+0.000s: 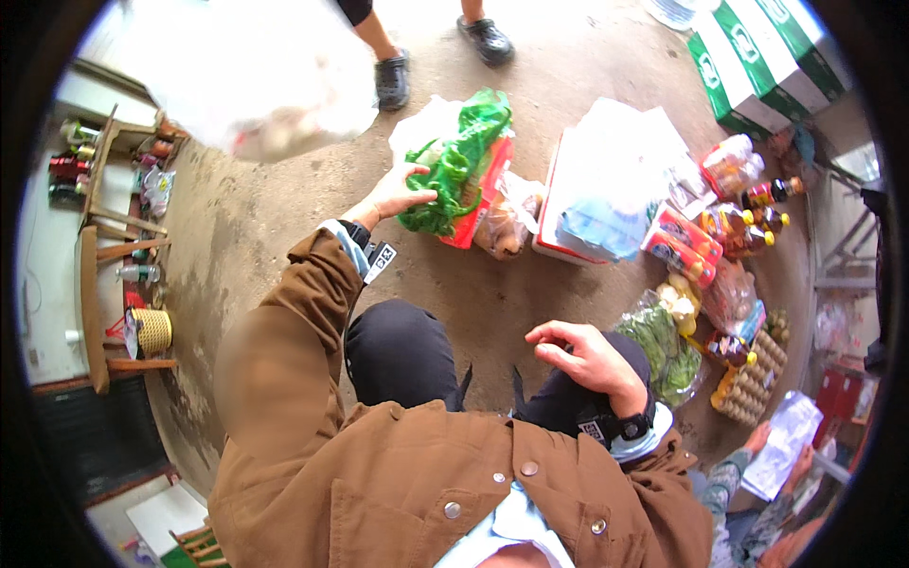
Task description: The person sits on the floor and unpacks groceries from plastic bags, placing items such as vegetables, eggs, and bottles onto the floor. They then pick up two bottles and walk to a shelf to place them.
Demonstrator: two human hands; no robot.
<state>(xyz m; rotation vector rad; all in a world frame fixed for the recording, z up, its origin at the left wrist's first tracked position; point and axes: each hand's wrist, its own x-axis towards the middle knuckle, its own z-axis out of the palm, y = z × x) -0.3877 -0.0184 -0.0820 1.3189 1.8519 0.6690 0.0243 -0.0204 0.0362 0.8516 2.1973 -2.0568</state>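
My left hand (401,193) reaches out with its fingers apart at the edge of a green plastic bag (458,167); whether the fingertips touch it I cannot tell. Beneath that bag lies a red package (488,195), and beside it a clear bag with brown items (508,220). My right hand (589,357) hangs over my right knee, fingers loosely bent, holding nothing. Further right are a white and red box (548,213) with a light blue plastic packet (603,227) on it, and a bag of leafy greens (664,348).
Drink bottles (735,227), a red package of cans or bottles (682,245) and egg trays (753,373) lie at the right. Green and white cartons (760,64) stand at the upper right. A person's shoes (393,79) are ahead; another person holds paper (785,440) at the lower right.
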